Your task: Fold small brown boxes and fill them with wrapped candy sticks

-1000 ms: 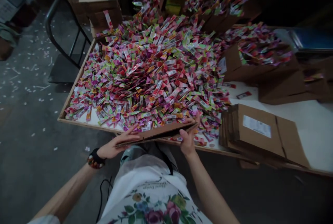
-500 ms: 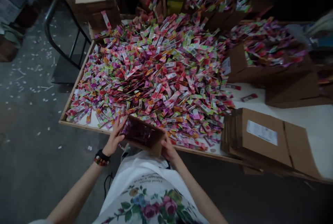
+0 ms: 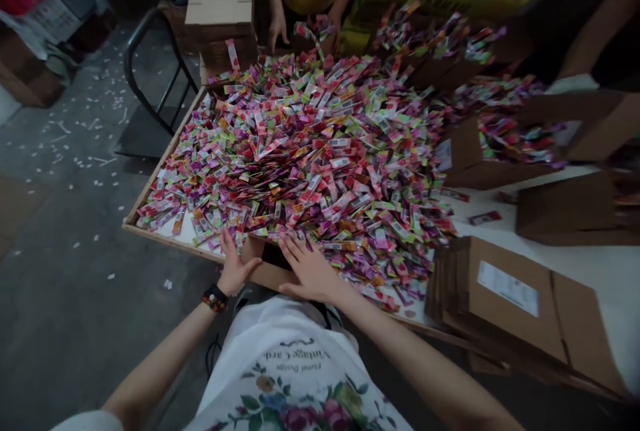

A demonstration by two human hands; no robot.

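Left hand [image 3: 236,265] and right hand [image 3: 311,272] are spread wide, with a brown cardboard sheet [image 3: 265,275] now lowered from its raised position and pressed against the heap of colourful sachets [image 3: 300,151] at the wood-rimmed table's [image 3: 170,242] near edge.

A white tabletop strip [image 3: 500,234] lies between the sachet heap [image 3: 300,151] and flattened cartons [image 3: 505,304] (a narrow passage).
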